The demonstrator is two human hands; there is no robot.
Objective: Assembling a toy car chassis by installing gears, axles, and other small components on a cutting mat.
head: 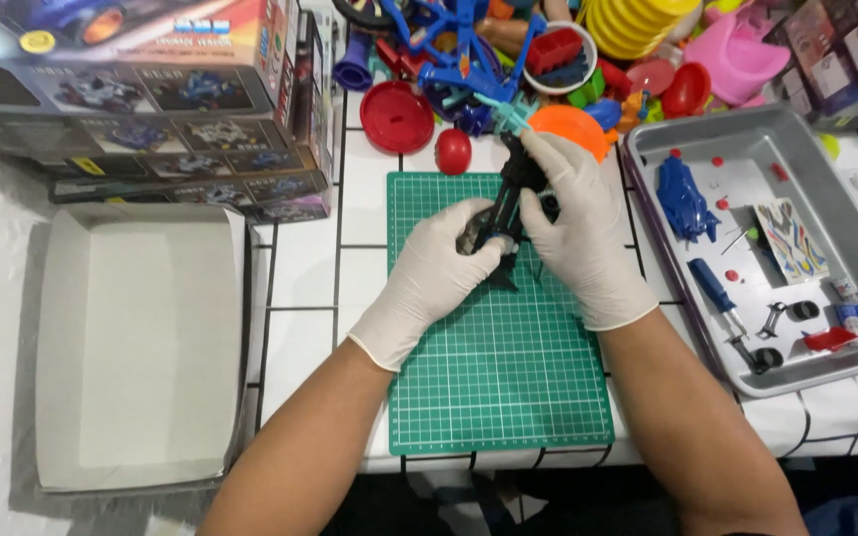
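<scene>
Forearms reach over my green cutting mat [500, 367] on white tiled table [310, 268]. Both gloved hands, left hand [429, 278] and right hand [573, 223], grip a black toy chassis [508, 203].

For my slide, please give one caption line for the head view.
Two gloved hands, left hand and right hand, hold a black toy chassis over a green cutting mat.

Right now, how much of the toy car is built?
Done: box emptied, parts laid in the grey metal tray. In hand: left hand and right hand hold the black plastic chassis over the green cutting mat. Left: blue car body, black wheels, sticker sheet.
</scene>
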